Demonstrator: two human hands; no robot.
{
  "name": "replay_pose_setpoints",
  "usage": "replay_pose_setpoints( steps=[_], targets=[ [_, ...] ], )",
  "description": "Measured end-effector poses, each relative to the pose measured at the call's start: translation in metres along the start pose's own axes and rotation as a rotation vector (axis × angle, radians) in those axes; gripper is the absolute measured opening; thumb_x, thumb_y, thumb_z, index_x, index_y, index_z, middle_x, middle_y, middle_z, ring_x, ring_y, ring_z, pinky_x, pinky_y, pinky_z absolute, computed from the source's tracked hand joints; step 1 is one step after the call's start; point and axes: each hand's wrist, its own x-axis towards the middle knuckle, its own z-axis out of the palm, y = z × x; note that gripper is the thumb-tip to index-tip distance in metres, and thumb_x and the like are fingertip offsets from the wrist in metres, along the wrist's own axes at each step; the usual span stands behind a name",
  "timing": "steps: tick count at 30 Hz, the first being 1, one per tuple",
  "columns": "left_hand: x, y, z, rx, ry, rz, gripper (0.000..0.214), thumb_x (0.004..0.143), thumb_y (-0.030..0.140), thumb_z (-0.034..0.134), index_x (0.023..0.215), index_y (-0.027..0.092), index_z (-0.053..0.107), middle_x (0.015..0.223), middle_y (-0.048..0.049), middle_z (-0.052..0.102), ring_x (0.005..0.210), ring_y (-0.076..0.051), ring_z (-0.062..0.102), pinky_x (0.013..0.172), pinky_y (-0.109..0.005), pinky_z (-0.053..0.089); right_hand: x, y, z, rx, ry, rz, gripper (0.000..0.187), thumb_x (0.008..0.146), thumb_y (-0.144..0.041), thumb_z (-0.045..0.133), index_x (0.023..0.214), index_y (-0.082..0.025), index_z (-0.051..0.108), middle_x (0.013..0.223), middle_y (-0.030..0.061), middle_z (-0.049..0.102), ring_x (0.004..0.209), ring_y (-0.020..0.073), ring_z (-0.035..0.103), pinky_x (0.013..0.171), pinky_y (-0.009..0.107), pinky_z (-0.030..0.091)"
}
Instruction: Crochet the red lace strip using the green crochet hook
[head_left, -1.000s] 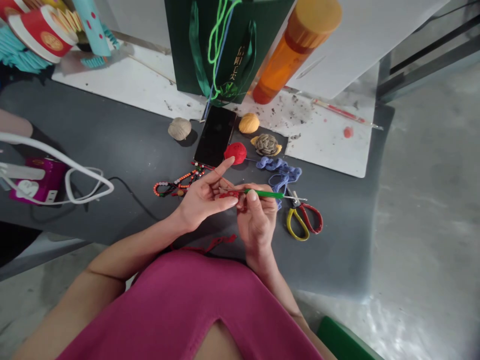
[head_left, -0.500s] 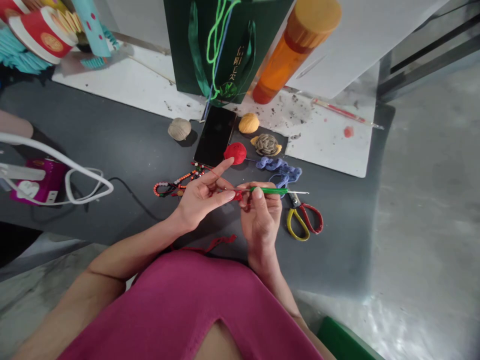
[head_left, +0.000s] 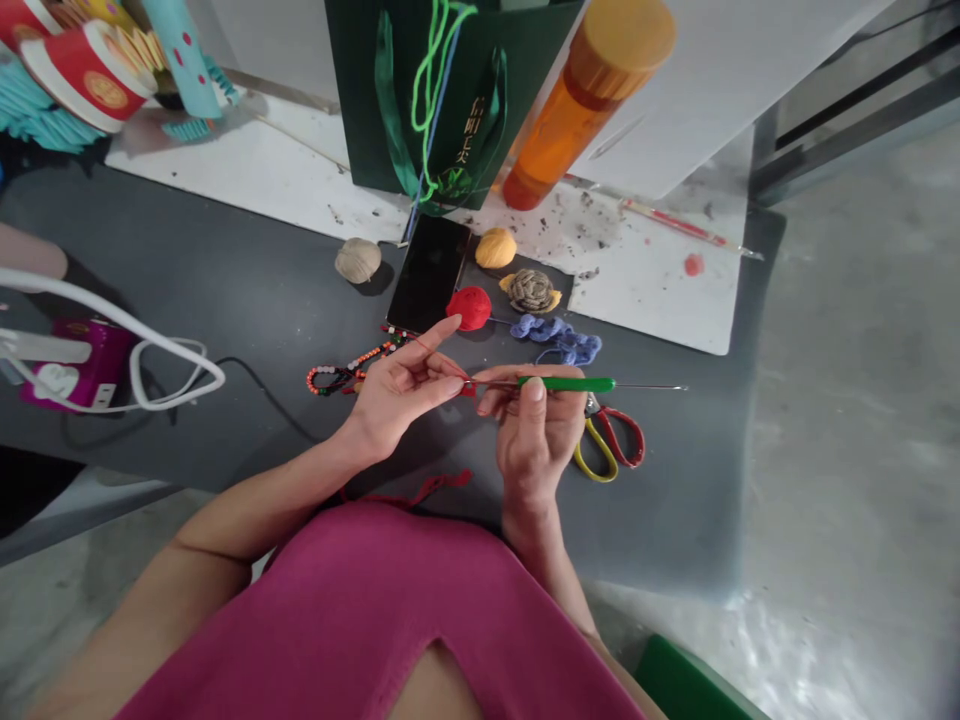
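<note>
My right hand [head_left: 536, 430] grips a crochet hook [head_left: 577, 384] by its green handle, thumb on top. The hook lies level, and its left end meets a small red crocheted piece [head_left: 469, 389]. Pinched between the thumb and fingers of my left hand [head_left: 401, 395] is that red piece, with the index finger stretched up and red yarn running over it. Just beyond that fingertip sits a red yarn ball [head_left: 470, 308]. Scissors [head_left: 611, 440] with one yellow and one red handle lie right of my right hand, partly behind it.
Beyond my hands lie a phone [head_left: 429, 272], a beige yarn ball [head_left: 358, 260], a yellow yarn ball [head_left: 496, 248], a crocheted flower [head_left: 531, 290], blue crochet [head_left: 559, 338] and a bead string [head_left: 330, 378]. A green bag [head_left: 360, 120] and an orange bottle [head_left: 551, 130] stand behind.
My right hand has moved a little to the right, drawing the crochet hook away from my left hand. The left hand has hardly moved.
</note>
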Motion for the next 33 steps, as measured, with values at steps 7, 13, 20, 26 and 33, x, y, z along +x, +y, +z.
replay_pose_setpoints(
  steps=[7,13,20,26,33],
  targets=[
    [-0.005,0.003,0.005,0.233,0.152,0.157,0.055,0.080,0.027,0.091,0.134,0.031,0.078,0.085,0.0000,0.080,0.077,-0.014,0.066,0.073,-0.028,0.050,-0.005,0.009,-0.002,-0.282,-0.043,-0.413,0.012,0.105,-0.024,0.060,0.110,-0.028,0.069,0.098,0.0022,0.085,0.066,0.0158,0.075,0.069,0.037,0.060],
    [-0.007,0.000,0.009,0.255,0.164,0.265,0.060,0.076,0.021,0.091,0.133,0.029,0.078,0.085,-0.0003,0.079,0.079,-0.016,0.065,0.082,-0.032,0.055,-0.003,0.018,-0.005,-0.421,-0.091,-0.589,0.024,0.103,-0.018,0.061,0.121,-0.031,0.068,0.104,0.0033,0.085,0.084,0.0204,0.080,0.072,0.039,0.063],
    [-0.001,0.003,0.006,-0.289,-0.058,-0.283,0.066,0.072,0.026,0.097,0.134,0.027,0.075,0.071,0.0079,0.063,0.068,-0.007,0.056,0.070,-0.021,0.047,-0.005,0.007,0.001,-0.464,-0.064,-0.565,0.033,0.094,-0.014,0.076,0.117,-0.037,0.079,0.105,-0.0005,0.087,0.086,0.0208,0.081,0.074,0.038,0.066],
    [0.000,0.000,0.003,-0.325,-0.103,-0.383,0.072,0.071,0.033,0.099,0.138,0.031,0.073,0.071,0.0064,0.059,0.065,-0.010,0.052,0.063,-0.025,0.040,-0.017,0.010,0.005,-0.331,0.152,-0.348,0.012,0.098,-0.026,0.070,0.106,-0.029,0.079,0.090,0.0004,0.084,0.068,0.0186,0.078,0.065,0.037,0.063],
    [0.003,0.001,0.001,-0.308,-0.114,-0.347,0.062,0.072,0.032,0.097,0.131,0.030,0.077,0.076,0.0049,0.063,0.067,-0.010,0.054,0.065,-0.027,0.040,-0.009,0.013,0.005,-0.081,0.190,-0.073,0.014,0.104,-0.043,0.062,0.100,-0.030,0.066,0.075,-0.0022,0.075,0.052,0.0153,0.067,0.052,0.031,0.054]
  ],
)
